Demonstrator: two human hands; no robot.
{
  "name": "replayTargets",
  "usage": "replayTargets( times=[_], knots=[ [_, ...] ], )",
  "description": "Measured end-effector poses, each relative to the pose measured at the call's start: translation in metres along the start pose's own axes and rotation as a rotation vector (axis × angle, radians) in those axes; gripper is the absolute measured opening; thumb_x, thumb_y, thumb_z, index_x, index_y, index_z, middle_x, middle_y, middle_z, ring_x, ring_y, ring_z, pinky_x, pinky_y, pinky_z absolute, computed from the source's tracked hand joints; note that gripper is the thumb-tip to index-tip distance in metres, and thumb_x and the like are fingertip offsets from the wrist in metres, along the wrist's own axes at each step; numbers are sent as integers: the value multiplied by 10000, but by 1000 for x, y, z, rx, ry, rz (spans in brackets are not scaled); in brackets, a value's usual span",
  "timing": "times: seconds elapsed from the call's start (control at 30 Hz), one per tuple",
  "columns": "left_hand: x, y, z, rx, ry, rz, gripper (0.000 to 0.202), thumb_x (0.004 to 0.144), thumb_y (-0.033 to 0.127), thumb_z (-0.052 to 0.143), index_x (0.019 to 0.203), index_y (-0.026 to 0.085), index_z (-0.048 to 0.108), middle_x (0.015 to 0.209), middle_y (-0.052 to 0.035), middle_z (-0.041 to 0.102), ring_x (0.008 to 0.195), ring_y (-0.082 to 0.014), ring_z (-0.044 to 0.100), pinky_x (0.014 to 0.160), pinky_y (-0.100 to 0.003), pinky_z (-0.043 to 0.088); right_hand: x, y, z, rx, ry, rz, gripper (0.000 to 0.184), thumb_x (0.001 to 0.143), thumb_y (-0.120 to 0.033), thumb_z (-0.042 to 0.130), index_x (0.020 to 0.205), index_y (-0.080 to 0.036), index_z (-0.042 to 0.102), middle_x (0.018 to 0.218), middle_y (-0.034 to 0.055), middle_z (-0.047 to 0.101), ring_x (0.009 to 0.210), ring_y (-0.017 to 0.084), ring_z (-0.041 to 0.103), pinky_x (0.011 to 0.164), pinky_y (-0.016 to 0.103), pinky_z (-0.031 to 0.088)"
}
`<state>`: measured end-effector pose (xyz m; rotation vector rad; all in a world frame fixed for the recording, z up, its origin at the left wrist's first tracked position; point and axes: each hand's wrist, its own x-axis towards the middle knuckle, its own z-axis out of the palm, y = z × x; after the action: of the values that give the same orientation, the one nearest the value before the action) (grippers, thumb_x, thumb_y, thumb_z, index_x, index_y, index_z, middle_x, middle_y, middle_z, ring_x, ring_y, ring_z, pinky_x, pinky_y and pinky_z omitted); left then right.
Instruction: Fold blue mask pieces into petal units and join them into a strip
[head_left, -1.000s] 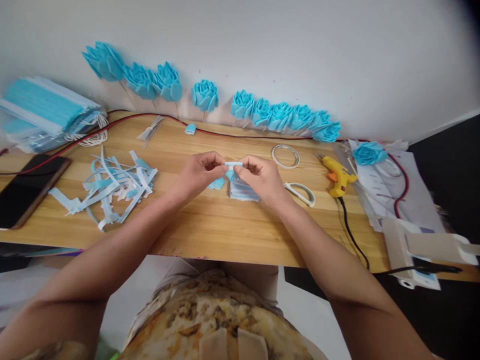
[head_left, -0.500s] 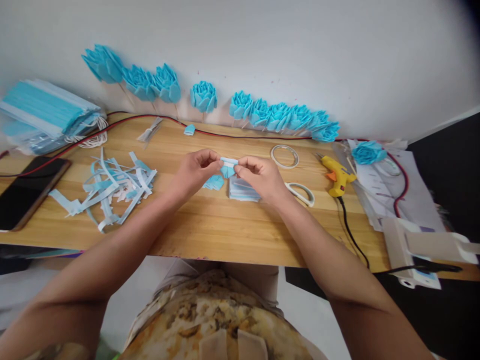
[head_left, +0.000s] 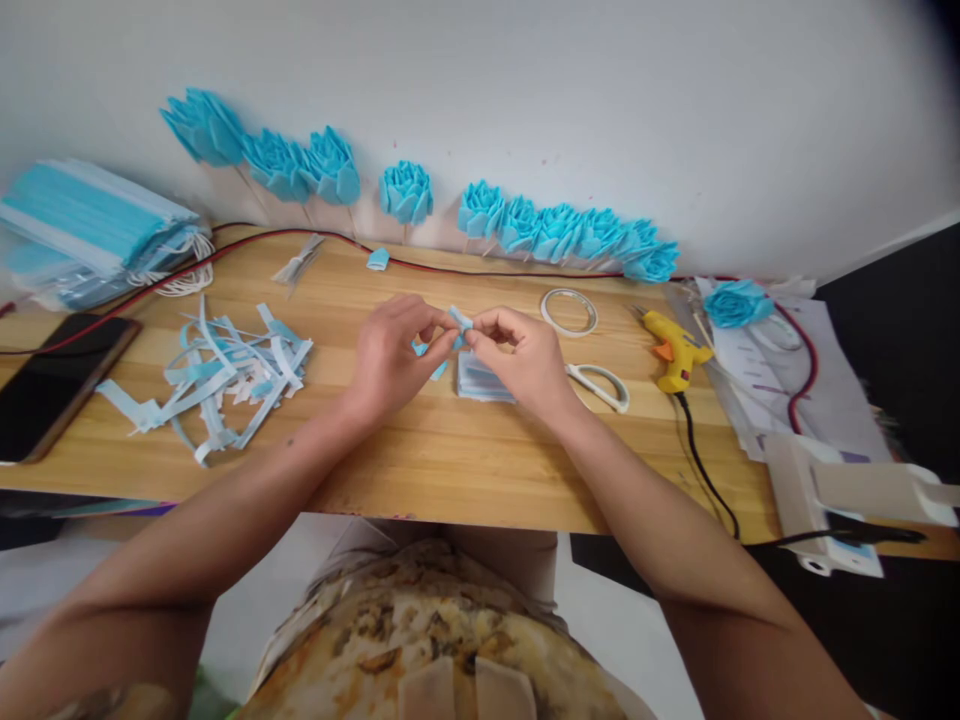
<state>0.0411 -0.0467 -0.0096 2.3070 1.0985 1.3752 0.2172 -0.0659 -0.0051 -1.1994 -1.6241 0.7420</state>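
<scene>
Between my hands, above the middle of the table, is a small light-blue fabric petal [head_left: 460, 320]. My left hand [head_left: 397, 350] pinches its left side with thumb and forefinger. My right hand [head_left: 521, 355] pinches its right side, fingertips almost touching those of the left. Below them lies a stack of pale-blue fabric pieces [head_left: 480, 380], partly covered by my right hand. Some loose blue petals [head_left: 438, 371] show just behind my left fingers, mostly hidden. White-handled scissors [head_left: 611, 388] lie right of my right hand, their blades out of sight.
Blue fabric flowers [head_left: 559, 232] on stems lean along the wall. A yellow glue gun [head_left: 679, 350] and a tape roll [head_left: 569, 312] lie to the right. Leftward are cut strips [head_left: 217, 370], a phone [head_left: 60, 385] and stacked face masks [head_left: 97, 215]. A red-black cable [head_left: 285, 233] crosses the back.
The petal has turned from lying level to a slant between my fingertips, and my hands have drawn closer together. My left hand has shifted slightly right, covering more of the loose petals.
</scene>
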Motion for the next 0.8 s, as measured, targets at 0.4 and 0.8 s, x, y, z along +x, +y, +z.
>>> replayTargets(
  times=[0.4,0.8],
  knots=[
    [-1,1,0,-18,-29,-54,72,852,193,653,827,199,719,627,12,546,623,-139,504,617,-301,365,-5,3,3,-205,43,-192,77,835,-188,601,805,-207,669,782,-2,705,699,130,622,696,266,482],
    [-1,7,-1,-139,-61,-161,109,809,118,601,750,183,666,634,15,559,618,-132,517,621,-287,387,-5,6,3,-288,38,-247,85,849,-186,592,818,-216,666,779,-1,705,716,141,634,709,280,484]
  ],
)
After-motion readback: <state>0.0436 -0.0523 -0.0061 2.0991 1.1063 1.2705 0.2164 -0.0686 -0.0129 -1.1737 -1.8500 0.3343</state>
